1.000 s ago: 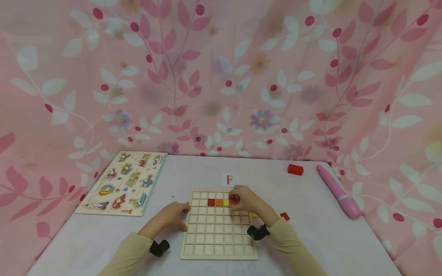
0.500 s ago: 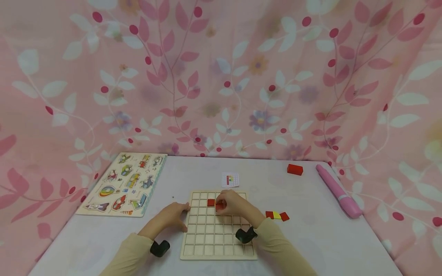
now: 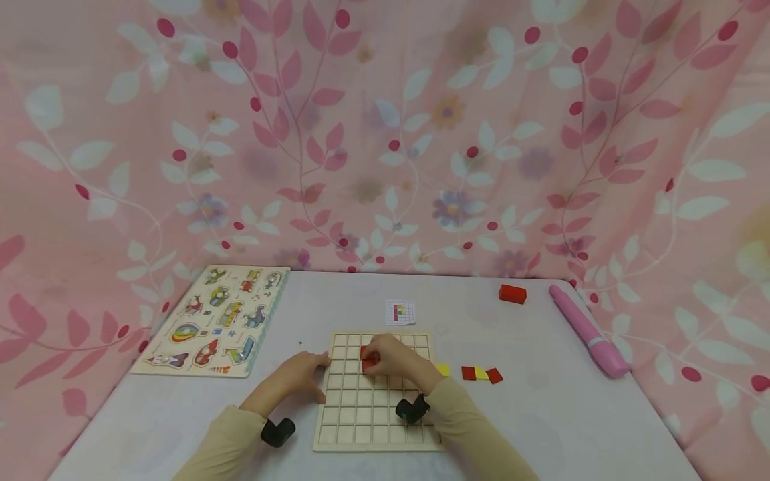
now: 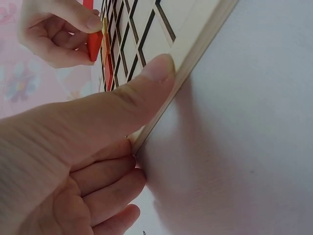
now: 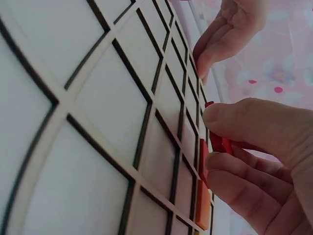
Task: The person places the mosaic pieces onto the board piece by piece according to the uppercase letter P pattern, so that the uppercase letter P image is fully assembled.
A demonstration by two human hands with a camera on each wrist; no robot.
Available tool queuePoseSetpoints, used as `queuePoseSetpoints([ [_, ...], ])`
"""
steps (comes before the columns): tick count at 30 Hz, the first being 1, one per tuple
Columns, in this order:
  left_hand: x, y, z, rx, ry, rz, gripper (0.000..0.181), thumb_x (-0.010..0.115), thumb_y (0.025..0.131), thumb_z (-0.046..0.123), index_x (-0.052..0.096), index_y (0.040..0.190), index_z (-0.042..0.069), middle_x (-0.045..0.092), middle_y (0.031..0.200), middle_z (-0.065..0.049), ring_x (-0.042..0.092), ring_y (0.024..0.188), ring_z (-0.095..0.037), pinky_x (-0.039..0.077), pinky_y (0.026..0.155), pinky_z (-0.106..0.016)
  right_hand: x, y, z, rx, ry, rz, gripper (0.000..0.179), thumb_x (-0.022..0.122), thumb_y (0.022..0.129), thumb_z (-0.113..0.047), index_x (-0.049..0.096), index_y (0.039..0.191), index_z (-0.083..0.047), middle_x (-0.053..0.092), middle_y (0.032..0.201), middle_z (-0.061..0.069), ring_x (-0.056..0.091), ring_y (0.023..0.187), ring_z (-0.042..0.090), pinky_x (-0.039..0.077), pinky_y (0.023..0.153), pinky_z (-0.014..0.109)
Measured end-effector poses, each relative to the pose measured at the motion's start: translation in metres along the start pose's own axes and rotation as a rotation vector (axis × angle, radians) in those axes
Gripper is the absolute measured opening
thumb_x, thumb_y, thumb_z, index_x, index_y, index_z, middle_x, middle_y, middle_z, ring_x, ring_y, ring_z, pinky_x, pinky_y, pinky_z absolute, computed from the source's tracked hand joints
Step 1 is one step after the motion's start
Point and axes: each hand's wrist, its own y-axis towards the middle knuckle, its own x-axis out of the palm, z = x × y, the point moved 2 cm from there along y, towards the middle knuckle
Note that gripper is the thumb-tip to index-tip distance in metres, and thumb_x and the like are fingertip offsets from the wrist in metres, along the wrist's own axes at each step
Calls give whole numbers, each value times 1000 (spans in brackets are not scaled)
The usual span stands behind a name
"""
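A pale wooden grid board (image 3: pixel 355 437) lies in the middle of the table. My right hand (image 3: pixel 394 357) is over its upper left part and pinches a red square tile (image 5: pixel 221 145) between thumb and fingers. That tile is tilted, close beside a red tile (image 5: pixel 203 159) set in the grid. An orange tile (image 5: pixel 202 205) sits next to the set one, largely covered by my hand in the head view. My left hand (image 3: pixel 297 375) touches the board's left edge, its thumb (image 4: pixel 156 73) lying along the rim and the other fingers loosely bent beside it.
Several loose red and yellow tiles (image 3: pixel 480 373) lie right of the board. A small printed grid card (image 3: pixel 400 312) is behind it. A picture puzzle board (image 3: pixel 210 321) occupies the back left; a red block (image 3: pixel 512 294) and a pink stick-like object (image 3: pixel 589 332) lie at the back right.
Holding the red tile, my right hand has moved left along the row of set tiles to below its leftmost red one. Loose tiles at the right came into view. My left hand stayed put.
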Motion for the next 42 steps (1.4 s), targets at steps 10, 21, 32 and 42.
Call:
queuePoseSetpoints([
  [10,0,1,0,-12,8,-7,72,86,51,19,59,115,-1,53,121,-16,46,110,-36,34,93,-46,13,7,4,132,-46,-26,12,74,72,-15,69,81,-8,53,73,-7,45,68,5,40,64,18],
  [21,-1,1,-1,-6,15,1,73,86,51,20,58,115,-1,54,120,-16,47,110,-35,35,92,-45,14,9,1,194,-23,-22,12,74,73,-14,69,81,-6,46,72,-6,43,65,7,40,58,18],
  [32,-1,0,0,-10,0,3,70,86,51,19,60,112,0,53,120,-16,47,109,-36,35,91,-46,16,8,2,214,-6,4,14,75,72,-16,70,83,-9,49,73,-6,43,68,8,40,59,19],
  [42,0,-1,1,-25,2,3,70,86,51,19,60,113,0,54,120,-16,47,108,-36,36,90,-46,15,7,0,183,-17,19,13,76,72,-16,68,79,-10,48,73,-7,43,68,7,39,59,19],
])
